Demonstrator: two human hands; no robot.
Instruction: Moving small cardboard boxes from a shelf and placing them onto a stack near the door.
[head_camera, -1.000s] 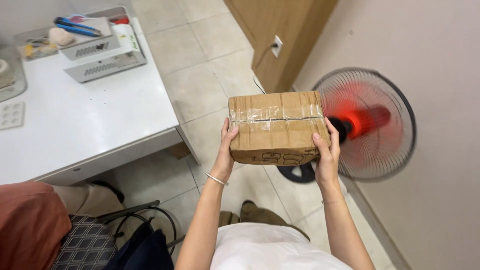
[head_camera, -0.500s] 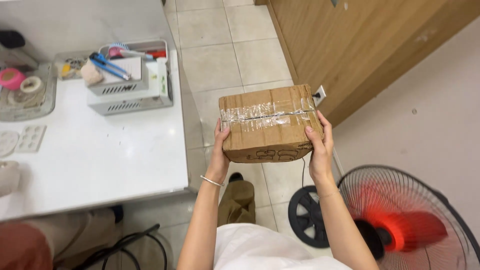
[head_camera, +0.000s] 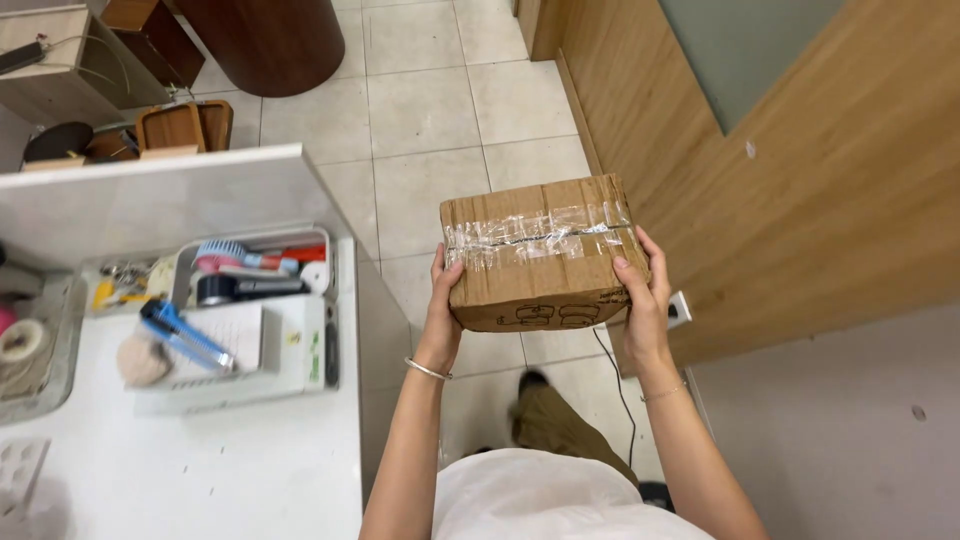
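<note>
I hold a brown cardboard box in front of my chest, above the tiled floor. Clear tape runs across its closed top seam. My left hand grips the box's left side, with a thin bracelet on the wrist. On the right side, my right hand presses flat, thumb on the front face. The box is level, carried between both palms.
A white table stands at my left with a white tray of tape rolls, a blue tool and small items. A wooden wall panel with a socket and cable rises on the right. Wooden furniture stands at the far left.
My view has swung left and up: the red fan has left the frame and the table has come nearer. Both hands keep the same grip on the box.
</note>
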